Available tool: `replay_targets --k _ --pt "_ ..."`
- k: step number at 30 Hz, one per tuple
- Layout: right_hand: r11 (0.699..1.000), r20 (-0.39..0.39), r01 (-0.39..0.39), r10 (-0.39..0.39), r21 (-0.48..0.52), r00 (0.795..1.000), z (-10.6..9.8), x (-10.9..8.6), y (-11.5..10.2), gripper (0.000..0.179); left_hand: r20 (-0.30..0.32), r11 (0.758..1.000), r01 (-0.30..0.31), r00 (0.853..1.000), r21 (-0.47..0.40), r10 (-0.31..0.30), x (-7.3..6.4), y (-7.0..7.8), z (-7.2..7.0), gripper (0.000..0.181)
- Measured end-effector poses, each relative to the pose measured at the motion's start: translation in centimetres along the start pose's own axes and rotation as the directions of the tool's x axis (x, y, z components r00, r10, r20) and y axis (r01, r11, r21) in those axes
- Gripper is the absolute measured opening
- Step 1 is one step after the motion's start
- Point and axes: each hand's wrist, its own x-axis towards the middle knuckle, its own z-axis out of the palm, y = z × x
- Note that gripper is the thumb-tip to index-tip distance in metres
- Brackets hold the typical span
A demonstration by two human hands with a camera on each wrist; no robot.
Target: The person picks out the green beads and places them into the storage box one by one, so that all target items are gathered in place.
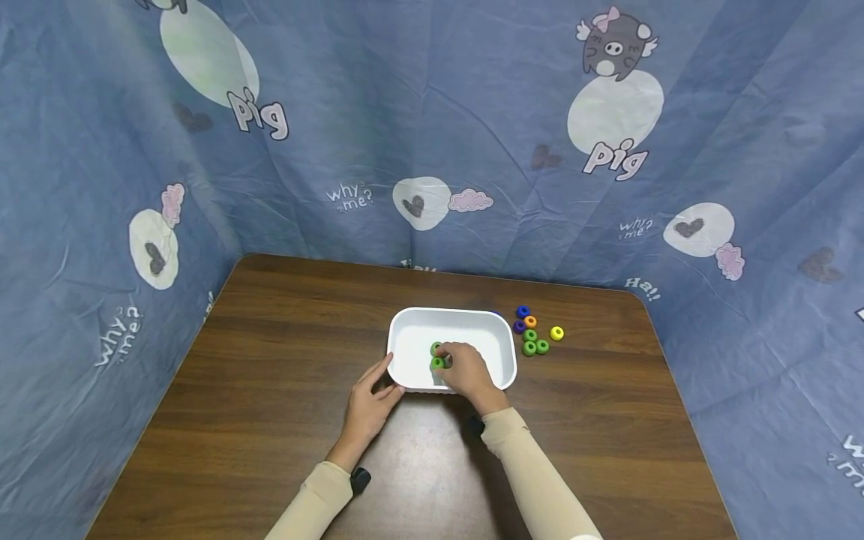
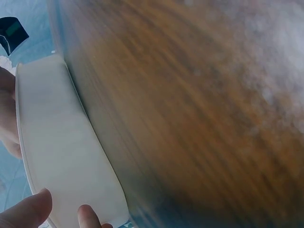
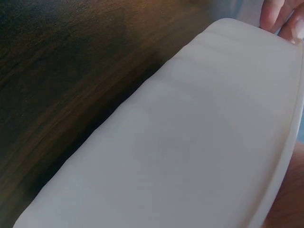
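My right hand (image 1: 466,369) reaches over the front of a white tray (image 1: 496,330), thumb and index finger curled around a small green ring-shaped bead (image 1: 437,363). Another green bead (image 1: 435,349) lies just behind it, beside the index fingertip. At the tray's front left corner, my left hand (image 1: 367,409) holds the rim and wall between thumb and fingers. In the left wrist view, the left thumb (image 2: 31,209) lies against the tray's outer wall (image 2: 61,137). The tray wall (image 3: 190,133) hides the right fingers in the right wrist view.
Right of the tray lie several loose beads: green (image 1: 529,349), blue (image 1: 523,311), orange (image 1: 530,322) and, slightly apart, a yellow one (image 1: 556,334). All stand on a brown wooden table (image 1: 270,360). A blue printed curtain (image 1: 337,150) hangs behind the table and along its sides.
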Motion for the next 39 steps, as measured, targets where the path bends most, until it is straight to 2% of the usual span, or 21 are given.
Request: replay_targets --k 5,13,19,26,29,34,39 --pt "1.0 0.017 -0.01 0.01 -0.023 1.0 0.1 0.1 -0.1 0.027 0.003 1.0 0.014 1.0 0.005 -0.014 -0.2 0.6 0.1 0.065" --pt "0.999 0.03 -0.019 0.02 -0.045 0.999 0.1 0.2 -0.2 0.03 -0.005 1.0 -0.022 1.0 -0.001 0.022 0.2 -0.7 -0.1 0.064" --pt "0.999 0.022 -0.013 0.014 -0.041 1.0 -0.1 0.3 -0.4 0.03 -0.002 0.999 -0.037 0.999 0.0 0.037 0.2 -0.8 -0.1 0.065" --pt "1.0 0.032 -0.005 0.006 -0.016 0.999 -0.3 0.2 -0.2 0.031 0.021 1.0 -0.008 1.0 0.007 0.008 -1.3 3.5 -0.6 0.061" --pt "1.0 0.023 0.014 -0.014 0.023 1.0 -0.6 0.1 0.0 0.029 0.026 1.0 -0.014 1.0 0.005 0.014 -1.4 3.7 -0.7 0.061" --pt "0.993 -0.066 0.026 -0.018 0.117 0.998 -1.7 -0.2 0.7 0.022 0.022 1.0 -0.019 1.0 0.0 0.019 -1.3 3.5 -0.6 0.061" --pt "0.975 -0.195 -0.039 0.082 0.217 0.977 -3.3 -0.5 2.0 0.021 0.019 1.0 -0.015 1.0 0.005 0.015 -1.3 3.5 -0.6 0.061"
